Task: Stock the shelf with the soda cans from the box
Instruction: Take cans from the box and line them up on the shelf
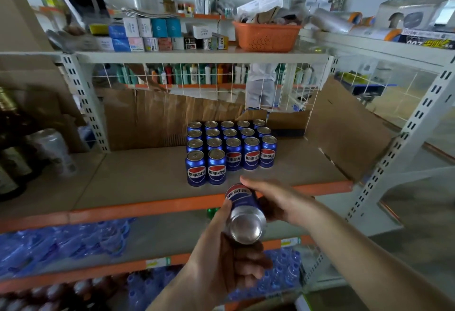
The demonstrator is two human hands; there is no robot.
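Observation:
A blue soda can (243,214) lies tilted in both my hands, its silver bottom facing me, just in front of the shelf's orange front edge (152,208). My left hand (229,259) grips it from below and my right hand (275,200) holds it from the right. On the cardboard-lined shelf board (138,177) stands a block of several blue soda cans (229,148) in upright rows, with a gap at the front right of the block. The box is not in view.
Torn cardboard (344,128) lines the shelf's back and right side. An orange basket (266,36) and small boxes sit on the shelf above. Packs of water bottles (73,241) fill the lower shelves. Dark bottles (12,143) stand at left. A person stands behind the wire grid.

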